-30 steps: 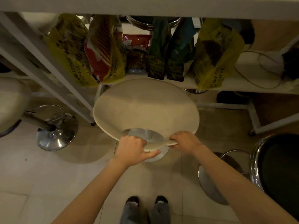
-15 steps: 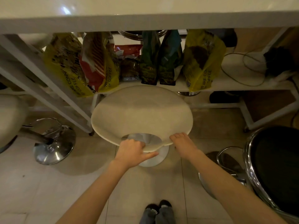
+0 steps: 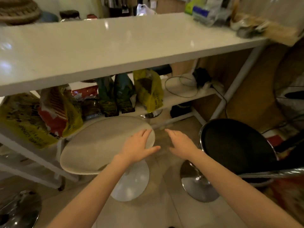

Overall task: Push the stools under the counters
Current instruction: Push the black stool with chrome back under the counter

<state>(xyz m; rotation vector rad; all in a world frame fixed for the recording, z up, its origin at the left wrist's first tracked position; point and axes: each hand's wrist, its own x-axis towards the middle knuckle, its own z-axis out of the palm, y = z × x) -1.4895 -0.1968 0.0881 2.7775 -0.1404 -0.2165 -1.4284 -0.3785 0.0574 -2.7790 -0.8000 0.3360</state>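
Under the white desk [image 3: 115, 46], the beige stool [image 3: 102, 145] sits near the shelf. The left hand [image 3: 138, 148] lies flat and open on its seat. The right hand [image 3: 182, 143] hangs open, holding nothing, beside the black stool [image 3: 238, 145].

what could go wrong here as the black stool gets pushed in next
The black stool stands right beside the cream stool, so their seats or bases might knock together. A cable trails down near the counter's white leg and could snag. Both hands are open, gripping nothing.
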